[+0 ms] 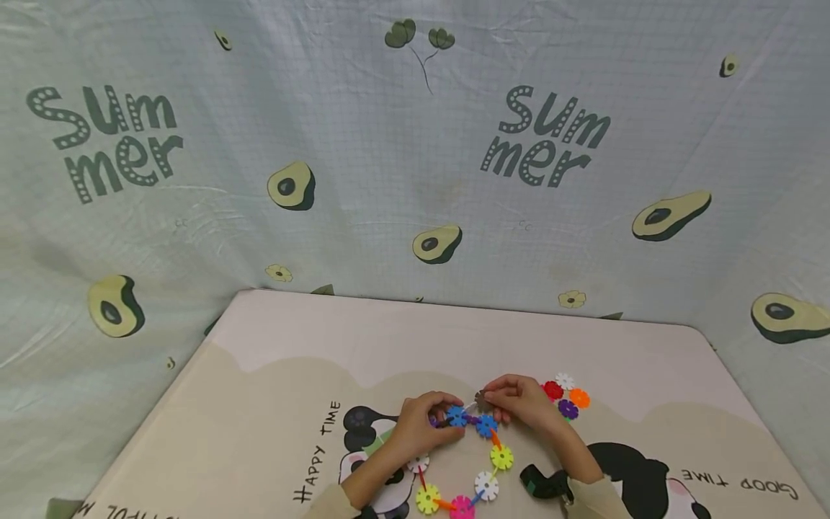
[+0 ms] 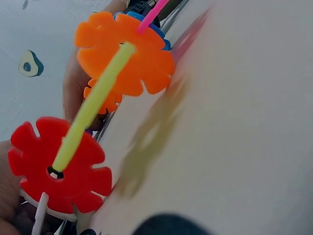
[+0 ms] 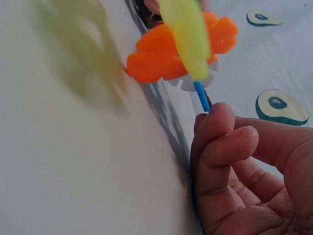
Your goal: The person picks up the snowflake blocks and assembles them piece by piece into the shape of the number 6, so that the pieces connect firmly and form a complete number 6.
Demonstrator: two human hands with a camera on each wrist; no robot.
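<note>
In the head view a ring of coloured flower-shaped discs joined by short sticks lies on the table. My left hand (image 1: 418,427) holds the ring's far side, thumb and fingers around a blue flower disc (image 1: 457,416). Just right of it my right hand (image 1: 524,401) pinches a brown flower disc (image 1: 481,401); a white stick (image 1: 470,407) runs between these two discs. The left wrist view shows a red disc (image 2: 83,171) and an orange disc (image 2: 105,54) joined by a yellow stick (image 2: 93,107). A blue stick (image 3: 201,95) reaches the fingertips in the right wrist view.
Loose discs, among them orange (image 1: 580,398), purple (image 1: 568,409) and red ones, lie beyond my right hand. A black and green object (image 1: 543,481) sits by the right forearm. The printed table (image 1: 279,324) meets a patterned cloth (image 1: 363,144) at the back.
</note>
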